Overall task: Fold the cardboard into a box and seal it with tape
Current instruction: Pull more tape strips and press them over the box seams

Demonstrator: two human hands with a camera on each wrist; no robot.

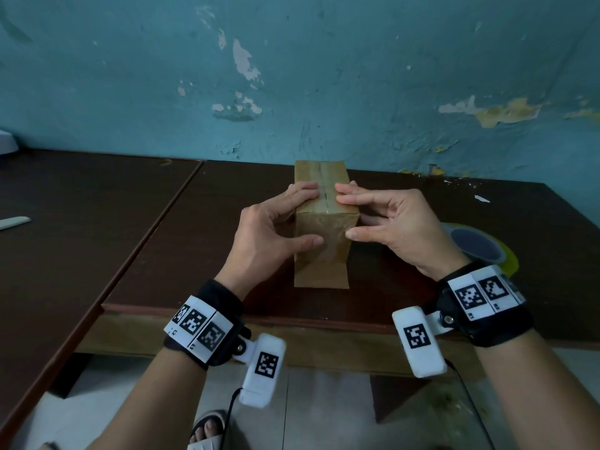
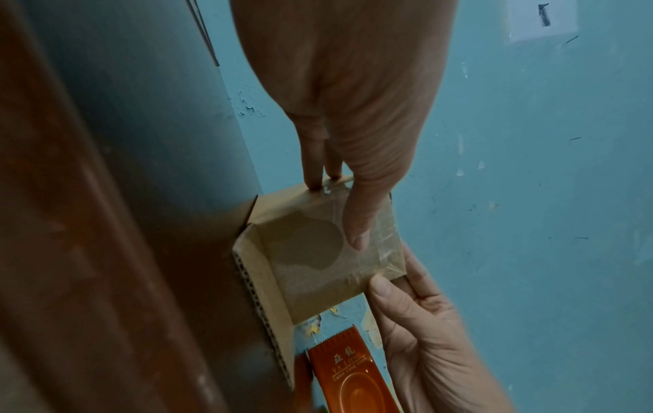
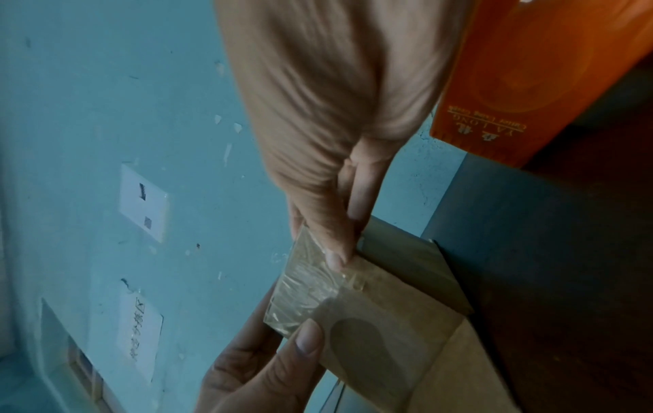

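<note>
A small brown cardboard box (image 1: pixel 324 251) stands on the dark table (image 1: pixel 194 254), with clear tape along its top seam and down its near face. A cardboard flap (image 1: pixel 321 276) lies flat on the table at its foot. My left hand (image 1: pixel 303 214) rests straight fingers on the top and presses its thumb on the near face (image 2: pixel 307 268). My right hand (image 1: pixel 349 217) lays fingers on the top from the right, its thumb at the face's right edge. In the right wrist view the thumb presses wrinkled tape on the box (image 3: pixel 388 335). Behind my right wrist sits the tape roll (image 1: pixel 480 245) in its orange dispenser (image 2: pixel 350 377).
A peeling blue wall (image 1: pixel 324 92) rises close behind the box. A second table (image 1: pixel 81 206) adjoins on the left, with a flat white strip (image 1: pixel 14 222) on it. The table's front edge (image 1: pixel 259 311) runs just under my wrists.
</note>
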